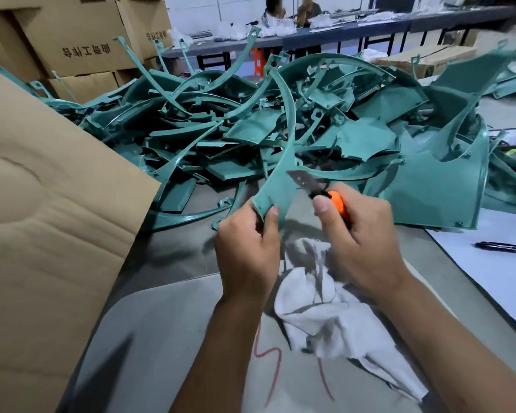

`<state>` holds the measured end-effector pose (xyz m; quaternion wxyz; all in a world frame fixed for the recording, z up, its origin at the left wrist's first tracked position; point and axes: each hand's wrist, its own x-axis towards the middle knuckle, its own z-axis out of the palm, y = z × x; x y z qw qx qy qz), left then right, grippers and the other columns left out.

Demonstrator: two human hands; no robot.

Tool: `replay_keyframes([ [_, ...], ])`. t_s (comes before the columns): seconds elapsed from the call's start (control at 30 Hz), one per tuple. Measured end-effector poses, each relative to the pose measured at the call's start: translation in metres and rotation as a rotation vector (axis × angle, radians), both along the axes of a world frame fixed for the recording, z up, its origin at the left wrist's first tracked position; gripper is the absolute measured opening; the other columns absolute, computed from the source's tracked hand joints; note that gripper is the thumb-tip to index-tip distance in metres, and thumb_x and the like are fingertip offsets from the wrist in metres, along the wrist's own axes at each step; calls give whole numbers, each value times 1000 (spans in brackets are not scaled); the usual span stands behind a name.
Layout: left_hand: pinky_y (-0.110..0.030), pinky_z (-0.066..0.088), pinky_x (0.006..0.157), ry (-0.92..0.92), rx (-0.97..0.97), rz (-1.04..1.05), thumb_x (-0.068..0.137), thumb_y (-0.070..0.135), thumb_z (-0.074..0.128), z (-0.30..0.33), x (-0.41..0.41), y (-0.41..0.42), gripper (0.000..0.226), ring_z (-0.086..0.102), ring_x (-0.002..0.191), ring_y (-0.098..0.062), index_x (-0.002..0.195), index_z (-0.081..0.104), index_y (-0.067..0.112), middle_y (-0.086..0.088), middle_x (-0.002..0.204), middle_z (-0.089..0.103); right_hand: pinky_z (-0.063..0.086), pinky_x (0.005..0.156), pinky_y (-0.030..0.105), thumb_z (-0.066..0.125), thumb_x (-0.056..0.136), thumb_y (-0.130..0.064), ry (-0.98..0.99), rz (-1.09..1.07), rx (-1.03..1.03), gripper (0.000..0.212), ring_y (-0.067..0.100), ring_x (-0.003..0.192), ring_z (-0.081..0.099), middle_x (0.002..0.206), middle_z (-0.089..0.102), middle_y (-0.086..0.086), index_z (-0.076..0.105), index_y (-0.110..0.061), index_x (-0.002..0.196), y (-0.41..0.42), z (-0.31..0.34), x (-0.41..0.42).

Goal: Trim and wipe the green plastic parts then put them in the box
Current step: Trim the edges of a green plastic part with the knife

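- Our left hand [246, 248] grips the wide lower end of a curved green part [280, 162], thumb and fingers [273, 217] curled round it; the arc rises up and away from them toward the pile of green parts [280, 120].
- Our right hand [359, 236] is clenched on an orange-handled knife [335, 204], thumb pressed by the blade base; blade [301, 181] lies on the part's edge just above the left fingers.
- Risk: if the blade skips off the flash it likely runs straight at the left thumb, which sits too close under the cut.
- Risk: the long free arc can flex or twist under pressure, so we could gouge the face.
- Cloth [319, 308] lies on the table [167, 323] below both wrists, for the wipe.
- Box [42, 204] flap stands left of the left fingers; the swinging arc could snag it or the pile.
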<state>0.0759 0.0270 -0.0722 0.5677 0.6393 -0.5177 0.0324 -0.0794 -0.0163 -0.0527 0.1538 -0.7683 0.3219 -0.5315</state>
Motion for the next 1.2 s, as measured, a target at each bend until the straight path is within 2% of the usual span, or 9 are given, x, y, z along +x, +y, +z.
replay_keyframes([
  [0.1,-22,27,53,-164,12,101,93,15,73,5,0,2,19,36,49,-8,76,63,16,11,60,50,35,51,35,47,107,-45,113,62,-42,41,12,53,41,60,39,-15,47,-19,75,8,-3,10],
  [0.27,-27,12,58,-270,-1,92,81,4,81,8,-5,4,48,46,49,-28,71,39,25,-6,57,57,38,52,43,43,106,-52,220,23,-31,44,17,53,43,58,41,-12,46,-20,76,7,-7,11],
  [0.4,-26,18,56,-263,40,47,92,13,74,6,-3,5,32,34,55,-13,71,51,19,3,60,52,39,52,43,42,105,-53,220,-17,41,47,18,53,46,56,45,-10,47,-19,73,4,-8,11],
  [0.53,-30,34,52,-280,30,-59,100,19,65,5,1,7,19,45,54,-14,83,67,12,7,63,52,31,47,25,48,107,-48,82,-139,107,46,13,47,41,52,42,-10,43,-25,67,-7,-8,1],
  [0.73,-36,39,52,-318,48,-77,99,18,67,6,11,8,17,50,54,-21,86,69,7,1,62,56,26,51,35,46,108,-51,65,-467,262,54,24,53,45,55,48,3,45,-16,67,-27,-11,-21],
  [0.87,-33,33,53,-317,94,-49,97,19,68,6,9,8,19,48,55,-21,82,67,8,1,62,56,29,48,15,51,109,-33,64,-181,2,39,8,49,43,56,39,-15,40,-29,72,-9,-6,-4],
  [0.93,-30,26,55,-298,104,-57,97,22,67,7,8,7,22,44,55,-19,79,65,10,0,63,58,33,52,18,48,109,-36,176,-71,-78,33,6,51,45,60,43,-15,44,-25,78,-3,-6,3],
  [1.03,-26,18,55,-283,100,-101,94,25,64,8,9,7,23,42,55,-18,75,59,14,3,62,57,40,54,43,47,107,-37,286,-53,-68,32,18,56,46,63,47,-7,46,-18,81,-3,-9,6],
  [1.2,-34,37,50,-267,129,-153,95,32,63,6,16,6,25,50,54,-22,77,63,15,5,56,50,23,52,24,47,106,-35,175,-179,12,36,6,48,38,55,37,-13,34,-31,73,-9,-8,-2],
])
